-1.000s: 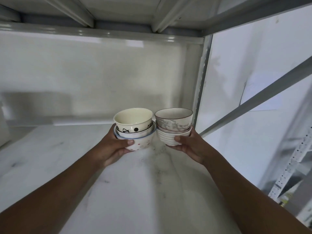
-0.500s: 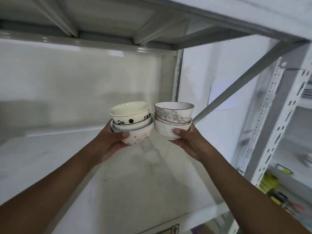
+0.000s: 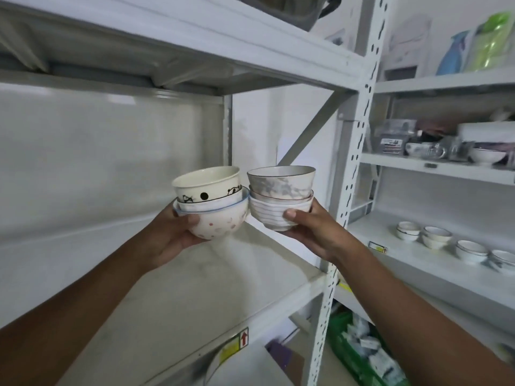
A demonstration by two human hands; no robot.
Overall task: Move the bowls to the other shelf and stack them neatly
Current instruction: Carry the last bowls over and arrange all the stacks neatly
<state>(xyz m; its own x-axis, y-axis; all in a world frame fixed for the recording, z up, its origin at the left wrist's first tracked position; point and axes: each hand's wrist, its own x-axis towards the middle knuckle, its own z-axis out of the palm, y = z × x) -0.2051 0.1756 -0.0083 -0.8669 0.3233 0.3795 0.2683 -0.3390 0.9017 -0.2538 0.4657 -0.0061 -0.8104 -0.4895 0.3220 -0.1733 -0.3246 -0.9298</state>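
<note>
Nearest the camera, two bare forearms reached up and forward from the bottom corners of the view. The left hand [image 3: 170, 235] had its grip curled under and around a stack of three nested bowls [image 3: 211, 203], thumb pressed on the front of the lowest one, a white bowl with pink spots [image 3: 220, 222]. Inside it sat a blue-rimmed bowl, and on top a cream bowl with black cartoon marks [image 3: 207, 183]. The right hand [image 3: 315, 232] was grasping a second stack [image 3: 280, 197] the same way, thumb on the front of a white ribbed bowl with thin lines [image 3: 274, 214]; a grey marbled bowl [image 3: 281, 181] sat uppermost, with another rim showing between the two. Both stacks were held in the air, upright and just beside each other, above the front right part of a white shelf board [image 3: 217, 280] and not touching it.

Just right of the hands stood a white perforated upright post [image 3: 354, 168]. Beyond it, on the neighbouring shelf unit, a lower shelf [image 3: 412, 257] carried a row of small white bowls [image 3: 448, 243], some in short stacks. The shelf above held another white bowl [image 3: 487, 157] among blurred packets, and the top shelf held blue and green items too blurred to name.
</note>
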